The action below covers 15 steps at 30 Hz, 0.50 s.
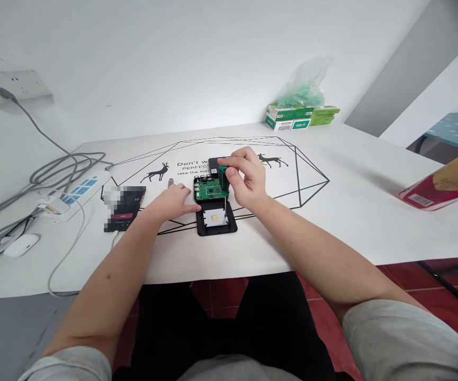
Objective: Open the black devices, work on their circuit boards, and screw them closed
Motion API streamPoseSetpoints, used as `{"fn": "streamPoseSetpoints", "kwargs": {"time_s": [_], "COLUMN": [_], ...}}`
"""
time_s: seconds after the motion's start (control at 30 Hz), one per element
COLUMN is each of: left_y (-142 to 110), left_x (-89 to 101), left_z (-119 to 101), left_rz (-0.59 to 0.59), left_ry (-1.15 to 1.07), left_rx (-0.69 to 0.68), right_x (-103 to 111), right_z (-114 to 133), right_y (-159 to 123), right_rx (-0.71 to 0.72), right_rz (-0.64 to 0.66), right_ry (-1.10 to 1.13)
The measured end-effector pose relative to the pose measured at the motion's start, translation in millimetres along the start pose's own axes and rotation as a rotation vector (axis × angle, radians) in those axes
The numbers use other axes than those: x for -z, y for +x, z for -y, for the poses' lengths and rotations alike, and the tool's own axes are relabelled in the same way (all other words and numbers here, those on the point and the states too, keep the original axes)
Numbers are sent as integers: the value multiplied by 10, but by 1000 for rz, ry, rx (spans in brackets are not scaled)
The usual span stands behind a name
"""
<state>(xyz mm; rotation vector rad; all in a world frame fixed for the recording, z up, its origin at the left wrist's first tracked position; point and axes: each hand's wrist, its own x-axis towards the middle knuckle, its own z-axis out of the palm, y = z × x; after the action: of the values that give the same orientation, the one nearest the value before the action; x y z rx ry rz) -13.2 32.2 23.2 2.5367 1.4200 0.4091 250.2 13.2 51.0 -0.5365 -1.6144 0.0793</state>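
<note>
My right hand (249, 179) grips a screwdriver (223, 182) with a green and black handle. Its thin shaft points down at the right side of a black plastic cover (217, 231), which carries a white pad with a small gold square (214, 217). Just behind the cover is a green circuit board (205, 190) in a black case. My left hand (175, 201) rests on the table with fingers apart, its thumb at the cover's upper left edge. Partly hidden by my right hand, a dark flat piece (213, 163) lies behind the board.
At left are a phone (133, 203), a power strip (88, 190) with grey cables, and a white earbud case (21, 245). Green and white boxes (290, 114) stand by the wall under a clear plastic bag (306, 84). A red and yellow package (443, 182) sits at right.
</note>
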Motion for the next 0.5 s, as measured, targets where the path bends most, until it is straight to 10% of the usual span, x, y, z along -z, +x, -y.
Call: {"fn": "streamPoseSetpoints", "kwargs": {"time_s": [0.5], "left_y": [16], "left_x": [68], "left_z": [-96], "left_rz": [96], "left_ry": [86], "left_rx": [-29], "right_x": [-181], "right_z": [40], "right_y": [-127], "right_rx": [-206], "right_rz": [-29], "right_ry": [291]}}
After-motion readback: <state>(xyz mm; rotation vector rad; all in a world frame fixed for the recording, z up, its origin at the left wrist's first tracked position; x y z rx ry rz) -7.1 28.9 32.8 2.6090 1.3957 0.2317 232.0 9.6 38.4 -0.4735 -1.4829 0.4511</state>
